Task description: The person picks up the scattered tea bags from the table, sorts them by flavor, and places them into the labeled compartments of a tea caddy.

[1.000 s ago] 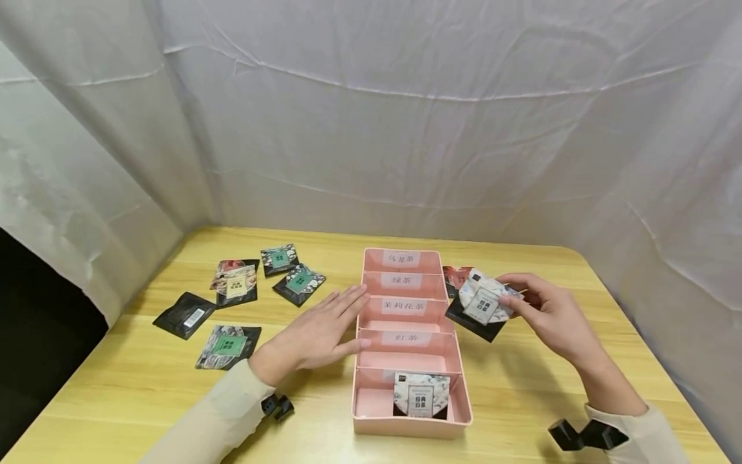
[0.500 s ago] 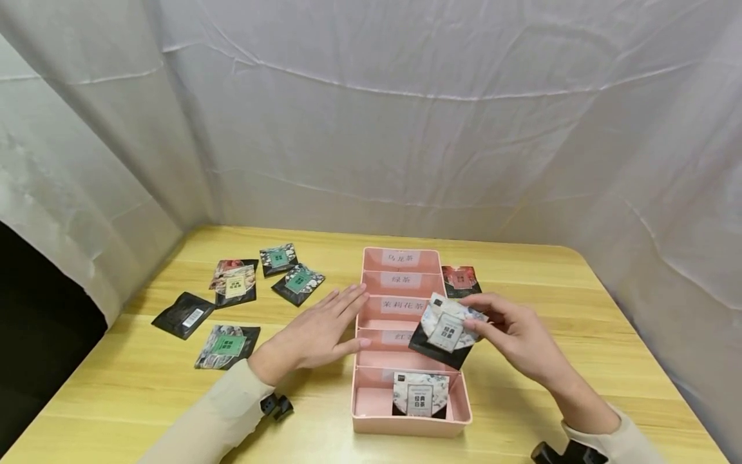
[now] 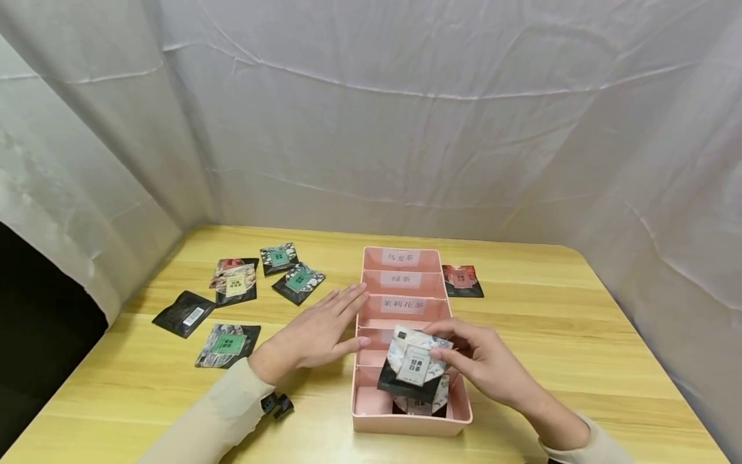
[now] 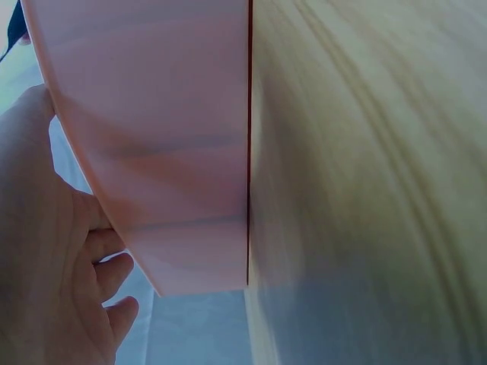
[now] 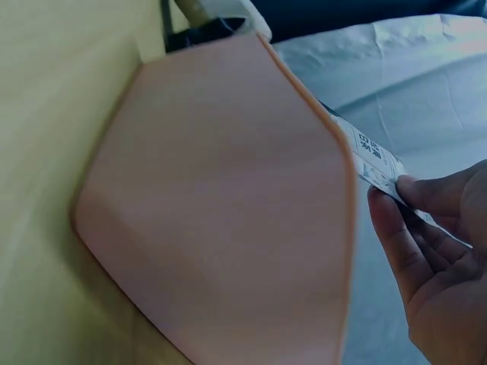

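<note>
My right hand (image 3: 489, 364) pinches a black-and-white tea sachet (image 3: 410, 366) by its right side, thumb on the front. It hangs tilted over the front compartment of a pink divided box (image 3: 411, 425), its label facing up. Under it, partly covered, a matching tea sachet (image 3: 418, 407) stands inside that compartment. In the right wrist view the held sachet shows just past the box rim, between thumb and fingers. My left hand (image 3: 315, 332) lies with fingers extended along the box's left edge; the left wrist view has its fingertips at the rim (image 4: 114, 228).
Left of the box lie several loose sachets: green-labelled ones (image 3: 228, 345), a yellow-labelled one (image 3: 236, 283) overlapping a red one, and a black one (image 3: 183, 314) face down. A red-labelled sachet (image 3: 462, 281) lies right of the box. Paper labels (image 3: 402, 305) mark the compartments.
My right hand has carried the pinched sachet left and toward the front, from right of the box to over its front compartment. The left hand has stayed put.
</note>
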Motion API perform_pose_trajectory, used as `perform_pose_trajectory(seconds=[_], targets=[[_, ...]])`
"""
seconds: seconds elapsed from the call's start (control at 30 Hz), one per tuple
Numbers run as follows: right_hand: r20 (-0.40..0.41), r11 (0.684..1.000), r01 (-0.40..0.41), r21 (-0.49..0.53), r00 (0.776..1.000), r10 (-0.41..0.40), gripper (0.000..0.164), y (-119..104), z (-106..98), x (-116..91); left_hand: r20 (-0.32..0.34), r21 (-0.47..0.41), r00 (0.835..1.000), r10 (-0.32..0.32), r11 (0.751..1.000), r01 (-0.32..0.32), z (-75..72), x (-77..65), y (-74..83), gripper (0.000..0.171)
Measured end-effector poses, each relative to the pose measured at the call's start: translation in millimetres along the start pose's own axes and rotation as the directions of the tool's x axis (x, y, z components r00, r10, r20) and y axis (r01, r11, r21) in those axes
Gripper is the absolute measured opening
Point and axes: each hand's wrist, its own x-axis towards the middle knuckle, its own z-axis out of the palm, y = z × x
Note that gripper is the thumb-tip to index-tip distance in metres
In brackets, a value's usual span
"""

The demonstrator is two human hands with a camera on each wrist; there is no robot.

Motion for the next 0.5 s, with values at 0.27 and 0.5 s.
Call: perform_pose_trajectory(seconds=[0.27, 0.5], targets=[[0.025, 0.998, 0.062, -0.015, 0.998, -0.061, 0.025, 0, 19, -1, -0.012, -0.012, 1.000, 0.009, 1.000, -0.009, -1.4, 0.8, -0.2, 0.084], [0.023, 0.976, 0.113, -0.183, 0.994, -0.111, 0.026, -1, 31, -2, -0.013, -0.016, 1.000, 0.005, 1.000, -0.006, -1.3, 1.6, 0.2, 0.085]])
